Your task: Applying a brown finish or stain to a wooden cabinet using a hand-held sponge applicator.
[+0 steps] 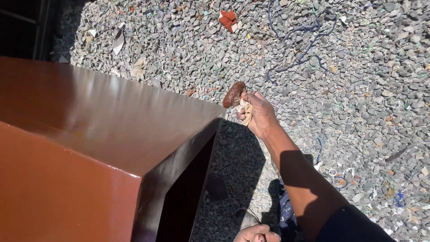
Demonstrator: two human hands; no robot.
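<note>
My right hand (256,115) reaches out over the gravel and grips a small roller (234,94) coated in brown paint, with a scrap of pale rag around its handle. The roller head hangs just past the far right corner of a large brown-painted metal box (103,121). The box's glossy top and front face fill the left of the view, and its right side is dark and in shadow. My left hand (257,234) shows only at the bottom edge with its fingers curled. Whether it holds anything is hidden.
Grey gravel (358,89) covers the ground, strewn with bits of string, a blue cord (299,45), a red scrap (229,19) and paper pieces. A small round object (246,218) lies in the shadow beside the box. A dark structure (22,27) stands at top left.
</note>
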